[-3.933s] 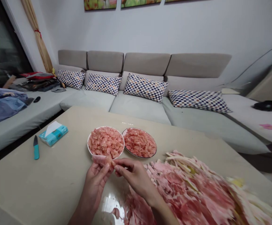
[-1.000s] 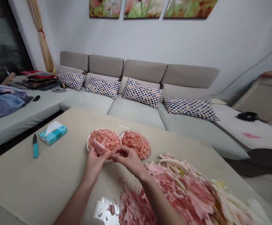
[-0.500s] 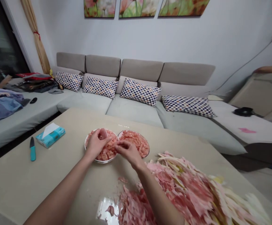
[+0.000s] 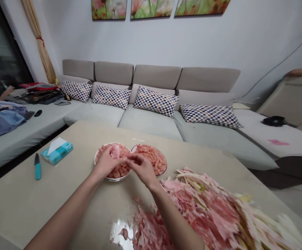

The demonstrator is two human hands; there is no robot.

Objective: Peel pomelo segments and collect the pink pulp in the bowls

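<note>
Over the bowl (image 4: 116,180), the left hand (image 4: 104,164) grasps a seemingly soft, fragile pomelo segment (image 4: 115,152), best cradled lightly; the right hand's (image 4: 143,169) grip is unclear.

L hand (image 4: 107,163) w/ pink piece (image 4: 115,152) over bowl (image 4: 116,179); R hand (image 4: 141,167) adj.

No legible text, brand, number or sign is found. Small dark printing is noted on the blue tissue pack (image 4: 62,151); faint marks are noted on the bags (image 4: 40,96) beyond it. Neither can be read.
</note>
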